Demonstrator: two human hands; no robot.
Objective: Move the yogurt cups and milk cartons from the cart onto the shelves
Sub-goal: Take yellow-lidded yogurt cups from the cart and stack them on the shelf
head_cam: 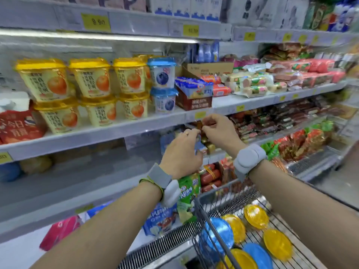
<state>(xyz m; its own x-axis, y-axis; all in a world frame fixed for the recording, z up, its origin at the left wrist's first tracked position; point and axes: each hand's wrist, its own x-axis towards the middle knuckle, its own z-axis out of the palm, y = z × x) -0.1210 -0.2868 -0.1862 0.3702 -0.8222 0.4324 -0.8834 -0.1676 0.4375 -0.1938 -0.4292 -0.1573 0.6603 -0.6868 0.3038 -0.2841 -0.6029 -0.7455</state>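
Yogurt cups lie in the wire cart (217, 193) at the lower right, seen from above: yellow-lidded cups (252, 216) and blue-lidded cups (219, 235). On the middle shelf (120, 131), yellow orange-flavour cups (56, 82) stand stacked two high, with two blue blueberry cups (162, 74) beside them. Milk cartons (186, 6) line the top shelf. My left hand (180, 154) and my right hand (221, 131) are raised close together in front of the shelf edge, fingers curled and fingertips nearly meeting. Blur hides whether they pinch anything.
Sausages and packaged meats (291, 74) fill the shelves to the right. A brown display box (194, 100) sits right of the blue cups. A red bag (17, 125) lies at far left. Green and blue packets (186, 195) stand on the lower shelf beside the cart.
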